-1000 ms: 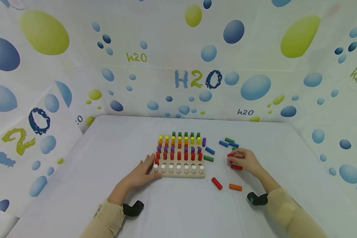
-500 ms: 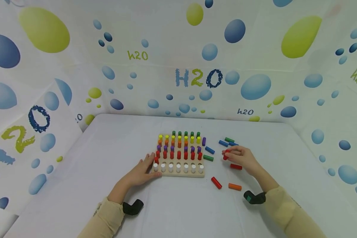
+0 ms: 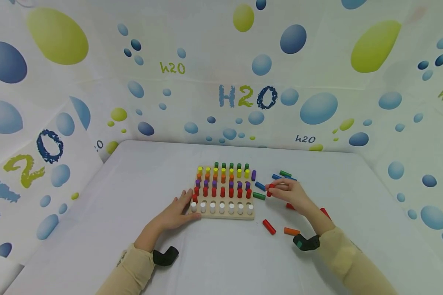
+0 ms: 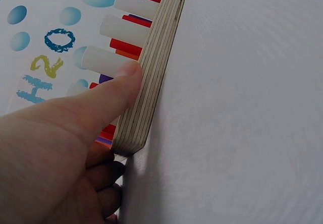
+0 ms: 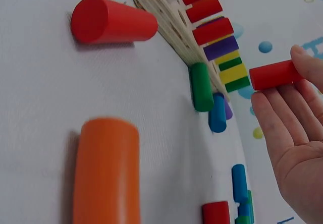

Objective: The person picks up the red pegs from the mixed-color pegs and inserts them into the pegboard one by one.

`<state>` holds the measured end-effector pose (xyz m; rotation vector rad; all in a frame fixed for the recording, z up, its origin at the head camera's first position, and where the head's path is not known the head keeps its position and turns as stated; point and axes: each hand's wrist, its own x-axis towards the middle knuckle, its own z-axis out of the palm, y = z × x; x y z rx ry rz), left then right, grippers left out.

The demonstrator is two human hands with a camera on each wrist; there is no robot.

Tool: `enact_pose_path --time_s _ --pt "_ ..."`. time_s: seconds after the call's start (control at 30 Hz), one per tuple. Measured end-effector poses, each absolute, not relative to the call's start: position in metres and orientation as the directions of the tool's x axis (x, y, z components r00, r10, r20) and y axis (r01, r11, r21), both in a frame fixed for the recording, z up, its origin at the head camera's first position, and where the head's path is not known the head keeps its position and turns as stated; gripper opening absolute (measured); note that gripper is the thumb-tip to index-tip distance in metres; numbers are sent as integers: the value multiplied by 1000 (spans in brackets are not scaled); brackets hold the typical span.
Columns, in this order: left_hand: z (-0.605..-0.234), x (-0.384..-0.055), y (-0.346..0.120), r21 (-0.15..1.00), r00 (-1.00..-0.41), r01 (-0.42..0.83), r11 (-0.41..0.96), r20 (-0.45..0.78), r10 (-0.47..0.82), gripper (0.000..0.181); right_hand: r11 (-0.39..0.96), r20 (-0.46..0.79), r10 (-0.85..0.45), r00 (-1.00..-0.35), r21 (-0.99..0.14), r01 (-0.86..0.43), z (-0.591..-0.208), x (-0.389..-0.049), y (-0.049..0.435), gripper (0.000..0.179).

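Observation:
A wooden pegboard [image 3: 225,217] stands mid-table with rows of upright pegs. White pegs [image 3: 222,209] fill the front row, and behind a lone red peg [image 3: 195,198] come red, purple, orange, yellow and green rows. My left hand [image 3: 175,214] holds the board's front left corner; in the left wrist view the thumb [image 4: 128,75] lies on the top edge and the other fingers curl at the side. My right hand [image 3: 293,196] pinches a red peg [image 5: 275,75] between thumb and fingertips, right of the board and above the loose pegs.
Near the board's right side lie a green peg [image 3: 259,196], a blue peg [image 3: 260,186] and a purple peg [image 3: 253,175]. A red peg [image 3: 268,226] and an orange peg [image 3: 291,231] lie closer to me. More loose pegs lie behind and under the right arm.
My right hand has lifted the red peg from among the loose ones and carried it left toward the board. A red peg has come into sight beside the right wrist. The left hand stays put.

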<state>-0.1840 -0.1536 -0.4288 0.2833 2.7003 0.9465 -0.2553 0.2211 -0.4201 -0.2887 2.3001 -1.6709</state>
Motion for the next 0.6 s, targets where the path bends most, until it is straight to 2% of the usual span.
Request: enact_pose_path --time_s 0.6 --pt "-429 -185 -154 638 -944 105 763 -177 278 93 270 -106 -366 -925 -963 3 -412 -257 181 36"
